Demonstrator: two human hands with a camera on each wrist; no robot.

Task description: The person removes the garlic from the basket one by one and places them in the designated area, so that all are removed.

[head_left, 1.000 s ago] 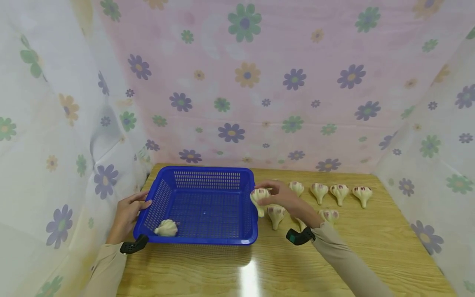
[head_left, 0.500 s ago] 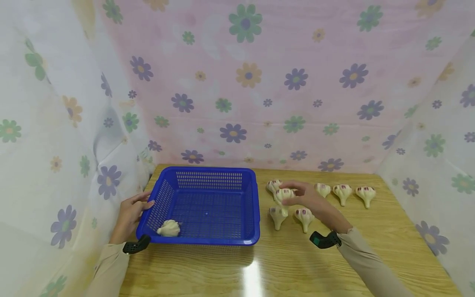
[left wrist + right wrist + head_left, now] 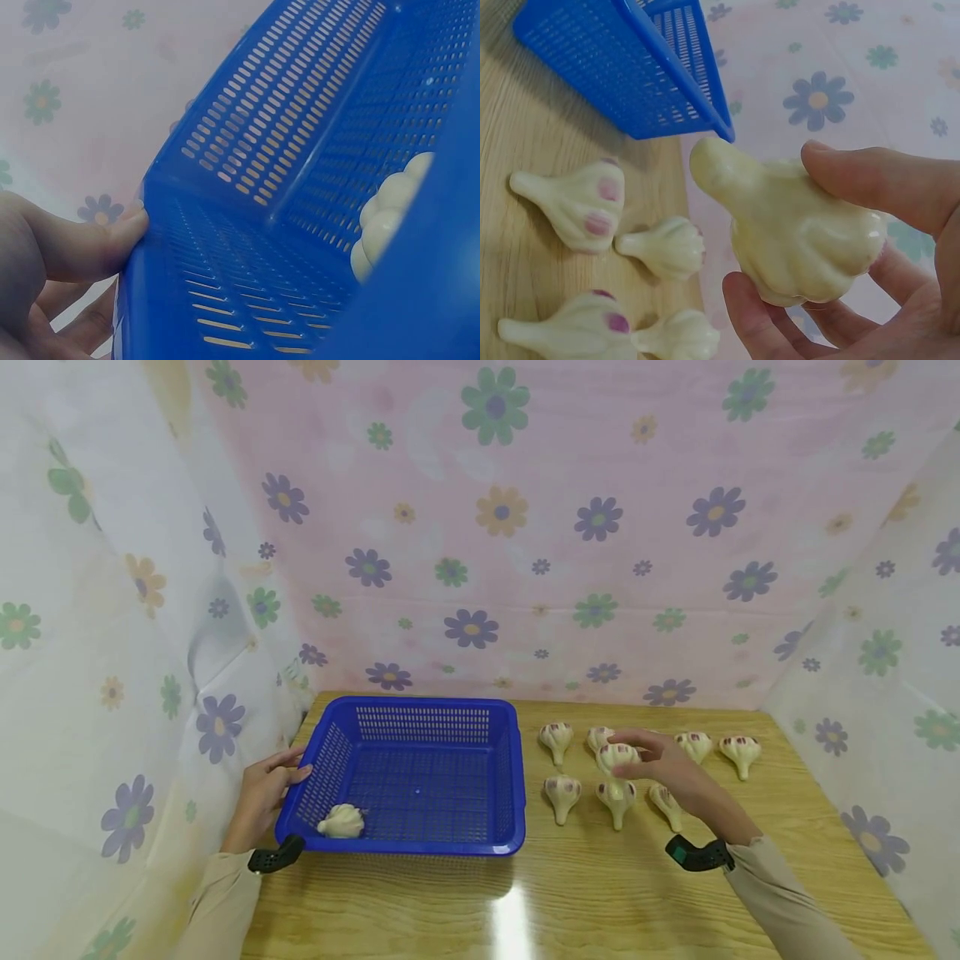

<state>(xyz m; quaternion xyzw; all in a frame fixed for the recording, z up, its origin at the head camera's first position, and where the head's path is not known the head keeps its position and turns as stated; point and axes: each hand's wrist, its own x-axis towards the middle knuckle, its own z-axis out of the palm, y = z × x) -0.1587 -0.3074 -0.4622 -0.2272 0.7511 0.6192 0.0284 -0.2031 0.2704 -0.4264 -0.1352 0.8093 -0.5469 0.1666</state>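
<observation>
My right hand [image 3: 671,768] pinches a garlic bulb [image 3: 802,232] between thumb and fingers, raised over the other bulbs on the table. In the right wrist view its stem points up and left. My left hand [image 3: 261,793] grips the left rim of a blue plastic basket [image 3: 412,846], thumb on the rim's top in the left wrist view and fingers outside. One garlic bulb [image 3: 342,821] lies in the basket's near left corner. Below and around my right hand, several more bulbs lie in two rough rows, among them a front bulb [image 3: 562,795] and a far right bulb [image 3: 741,752].
The wooden table [image 3: 600,893] runs to a flowered cloth wall [image 3: 480,568] at the back, with cloth on both sides too. The basket stands left of the garlic rows, its raised right wall between them and its inside.
With the pinched bulb, my right hand has moved right, from beside the basket's right edge to above the middle of the garlic rows. My left hand stays on the basket rim.
</observation>
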